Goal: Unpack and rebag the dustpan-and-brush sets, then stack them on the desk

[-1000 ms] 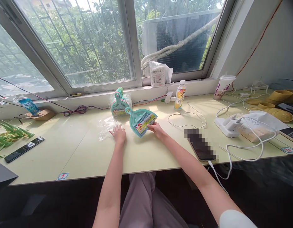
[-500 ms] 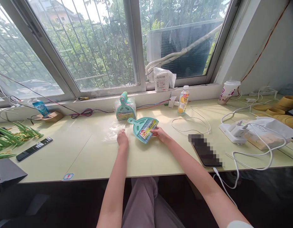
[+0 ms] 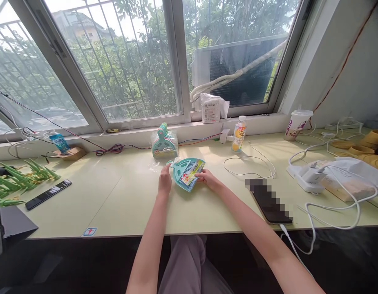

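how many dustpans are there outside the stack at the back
1: the dustpan in the right hand, with the left hand at its handle. The stack has more, overlapping too much to count.

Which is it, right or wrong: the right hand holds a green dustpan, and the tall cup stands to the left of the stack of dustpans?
Wrong on the cup's side: the head view shows the tall cup to the right of the stack of dustpans. The right hand does hold a green dustpan.
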The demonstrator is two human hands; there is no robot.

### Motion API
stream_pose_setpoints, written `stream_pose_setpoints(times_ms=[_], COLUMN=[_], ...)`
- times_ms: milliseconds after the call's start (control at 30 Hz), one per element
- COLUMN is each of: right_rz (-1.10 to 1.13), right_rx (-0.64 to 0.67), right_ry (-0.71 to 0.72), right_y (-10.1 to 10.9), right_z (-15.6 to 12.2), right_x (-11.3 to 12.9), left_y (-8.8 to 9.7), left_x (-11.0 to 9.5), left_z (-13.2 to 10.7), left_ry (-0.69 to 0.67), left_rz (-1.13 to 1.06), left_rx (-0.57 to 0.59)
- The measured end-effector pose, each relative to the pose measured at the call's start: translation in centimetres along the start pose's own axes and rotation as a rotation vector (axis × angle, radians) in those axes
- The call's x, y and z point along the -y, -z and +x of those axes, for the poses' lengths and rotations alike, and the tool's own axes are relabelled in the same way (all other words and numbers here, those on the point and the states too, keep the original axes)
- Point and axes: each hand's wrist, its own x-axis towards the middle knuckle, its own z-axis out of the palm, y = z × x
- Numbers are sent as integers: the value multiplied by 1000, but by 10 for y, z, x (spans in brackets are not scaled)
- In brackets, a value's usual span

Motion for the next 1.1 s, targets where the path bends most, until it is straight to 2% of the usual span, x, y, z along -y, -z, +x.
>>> stream_pose_setpoints(times_ms=[100,200,333,400,433,533,600,667,833,1000,1100], right_rz=[19,31,86,113,121,116,97,76,29,34,68], right_rx=[-30,-51,-44,-52,-57,-69,-71,-61,-3,-1,-4], right_ry=[32,73,163,187,191,180,169,170,194,220,247], right_y=[0,-1,-3,-2,-2,-2,-2,-3,-4,-3,-2], right_z=[-1,-4,-7,-7,-7,-7,-7,-7,-8,-7,-6], right_x=[1,4,7,8,9,10,10,10,8,8,8], left_y=[-2,3,11,12,11,8,8,9,12,16,23], left_x=[-7,-19,-34,-34,-32,-22,-17,-16,-25,-36,-41], left_z=[0,-1,0,1,2,6,7,7,3,-2,-1], left_ry=[-107,-123,150,310,391,583,584,524,471,373,349], left_rz=[-52,19,80,-55,-173,-634,-904,-1063,-1161,-1220,-1282], left_rx=[90,24,-181,-218,-200,-34,74,138,324,508,581])
